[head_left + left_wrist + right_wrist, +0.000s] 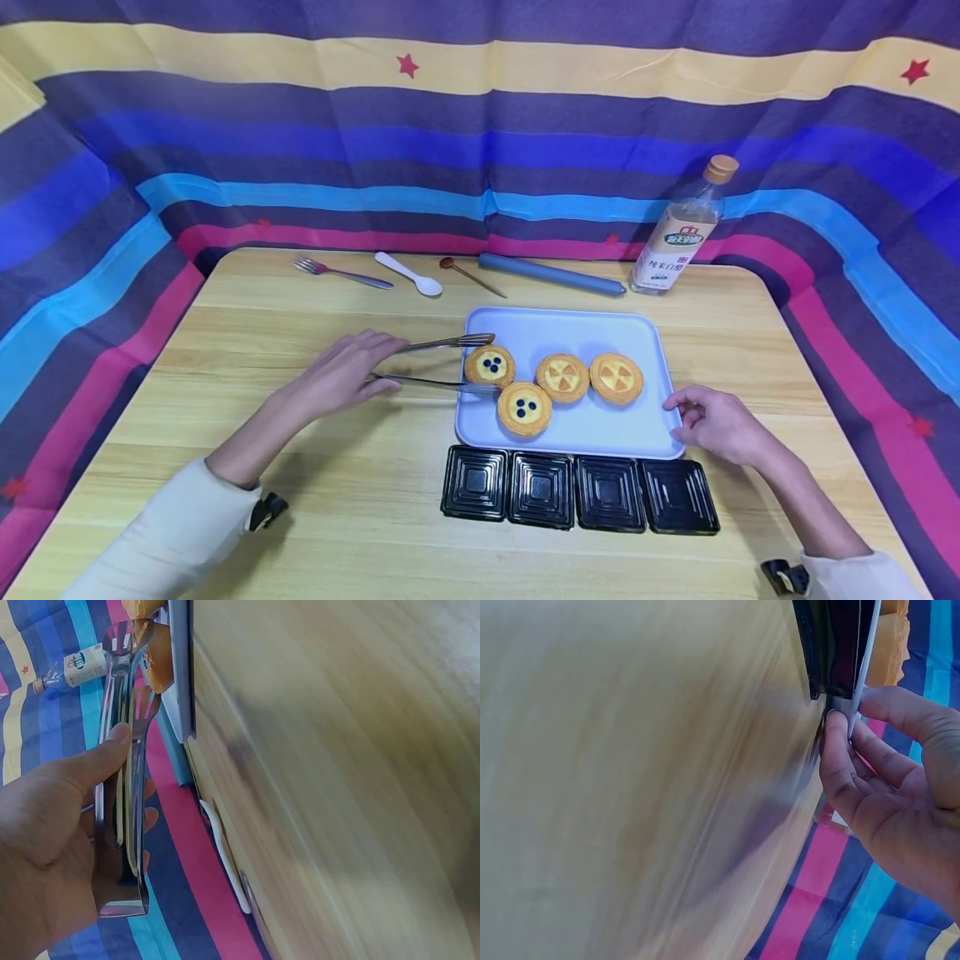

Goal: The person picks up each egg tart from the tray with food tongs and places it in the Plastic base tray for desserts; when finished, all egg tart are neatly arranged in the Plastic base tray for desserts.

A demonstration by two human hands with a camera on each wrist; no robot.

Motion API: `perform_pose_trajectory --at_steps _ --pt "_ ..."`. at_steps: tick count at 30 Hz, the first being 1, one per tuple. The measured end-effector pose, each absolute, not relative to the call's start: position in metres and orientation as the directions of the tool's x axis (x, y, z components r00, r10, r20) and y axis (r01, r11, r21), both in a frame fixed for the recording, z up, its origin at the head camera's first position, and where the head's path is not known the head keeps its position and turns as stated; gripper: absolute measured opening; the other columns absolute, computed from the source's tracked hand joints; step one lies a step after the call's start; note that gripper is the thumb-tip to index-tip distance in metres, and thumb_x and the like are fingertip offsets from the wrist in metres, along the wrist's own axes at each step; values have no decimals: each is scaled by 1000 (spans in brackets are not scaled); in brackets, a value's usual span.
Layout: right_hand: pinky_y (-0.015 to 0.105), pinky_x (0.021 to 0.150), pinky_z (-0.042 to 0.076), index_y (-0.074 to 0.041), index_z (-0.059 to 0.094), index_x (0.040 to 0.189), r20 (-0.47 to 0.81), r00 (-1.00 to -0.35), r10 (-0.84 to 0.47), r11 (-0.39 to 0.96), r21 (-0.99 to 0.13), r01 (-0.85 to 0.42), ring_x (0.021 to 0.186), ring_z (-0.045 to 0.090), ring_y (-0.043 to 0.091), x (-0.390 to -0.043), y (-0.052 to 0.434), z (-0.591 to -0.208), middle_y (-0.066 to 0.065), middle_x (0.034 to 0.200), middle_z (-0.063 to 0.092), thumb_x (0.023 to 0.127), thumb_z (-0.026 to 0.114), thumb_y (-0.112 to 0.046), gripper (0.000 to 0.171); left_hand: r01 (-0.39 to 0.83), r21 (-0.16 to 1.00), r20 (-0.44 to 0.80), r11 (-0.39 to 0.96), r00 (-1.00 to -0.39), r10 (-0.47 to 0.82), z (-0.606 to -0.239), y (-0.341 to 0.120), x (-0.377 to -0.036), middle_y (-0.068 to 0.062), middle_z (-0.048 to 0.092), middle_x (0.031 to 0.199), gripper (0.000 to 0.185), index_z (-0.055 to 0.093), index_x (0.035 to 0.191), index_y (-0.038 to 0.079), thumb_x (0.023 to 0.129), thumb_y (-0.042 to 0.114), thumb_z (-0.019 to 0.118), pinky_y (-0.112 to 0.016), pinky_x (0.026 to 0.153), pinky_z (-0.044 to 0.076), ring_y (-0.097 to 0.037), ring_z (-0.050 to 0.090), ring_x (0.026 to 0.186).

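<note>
My left hand (341, 375) holds metal tongs (112, 772) with fork-like ends, thumb on one arm and fingers behind the other. In the head view the spread tong ends straddle a berry-topped egg tart (490, 365) at the left of a pale lavender tray (600, 329). A second berry-topped tart (524, 409) lies just below it, close to the lower tong end. Two tarts with wedge-patterned tops, a middle one (562, 377) and a right one (617, 378), sit side by side. My right hand (716, 423) pinches the tray's right rim between thumb and fingers.
Several black square plastic trays (540, 490) line the near side of the lavender tray. Behind it lie a fork (345, 273), a white spoon (408, 274), a thin brown stick-like utensil (474, 277) and a blue-grey rod (551, 275). A labelled bottle (675, 237) stands back right.
</note>
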State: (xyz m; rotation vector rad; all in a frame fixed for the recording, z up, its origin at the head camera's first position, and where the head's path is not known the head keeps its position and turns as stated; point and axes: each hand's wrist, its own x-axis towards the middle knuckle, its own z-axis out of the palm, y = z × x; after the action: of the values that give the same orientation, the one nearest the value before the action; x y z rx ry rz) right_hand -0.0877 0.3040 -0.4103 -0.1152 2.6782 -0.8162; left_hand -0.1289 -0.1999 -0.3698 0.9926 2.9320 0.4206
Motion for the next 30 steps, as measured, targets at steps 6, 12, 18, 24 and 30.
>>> perform_pose_trajectory --at_steps 6,12,18,24,30 --pt "21 54 41 0 62 106 -287 -941 -179 830 -558 12 68 51 13 -87 304 -410 3 75 58 72 75 -3 36 600 245 59 762 -793 606 -367 -199 -130 -14 62 125 57 54 131 5 83 29 72 -52 91 47 -32 57 115" --pt "21 55 41 0 62 105 -285 -942 -178 834 -552 9 69 52 14 -89 303 -411 3 76 59 72 75 -3 35 603 234 69 763 -793 605 -366 -199 -130 -13 63 123 55 55 130 5 83 27 72 -50 89 47 -30 57 113" --pt "22 54 41 0 62 105 -296 -940 -168 833 -553 25 70 52 16 -89 304 -412 4 77 58 72 75 -2 35 611 208 92 764 -790 606 -365 -198 -129 -14 63 121 54 56 129 4 83 27 72 -48 86 48 -30 58 111" --pt "22 55 42 0 62 105 -303 -938 -167 833 -553 30 69 52 14 -90 304 -412 4 77 58 73 74 -2 34 611 201 107 766 -791 603 -364 -199 -128 -14 64 120 53 56 129 3 83 27 72 -47 85 48 -30 58 110" --pt "22 55 42 0 62 105 -304 -938 -164 830 -556 36 70 52 15 -89 304 -412 5 77 58 72 74 -1 34 610 209 112 764 -791 601 -361 -200 -127 -14 64 120 53 56 128 3 84 27 72 -49 88 48 -31 58 112"
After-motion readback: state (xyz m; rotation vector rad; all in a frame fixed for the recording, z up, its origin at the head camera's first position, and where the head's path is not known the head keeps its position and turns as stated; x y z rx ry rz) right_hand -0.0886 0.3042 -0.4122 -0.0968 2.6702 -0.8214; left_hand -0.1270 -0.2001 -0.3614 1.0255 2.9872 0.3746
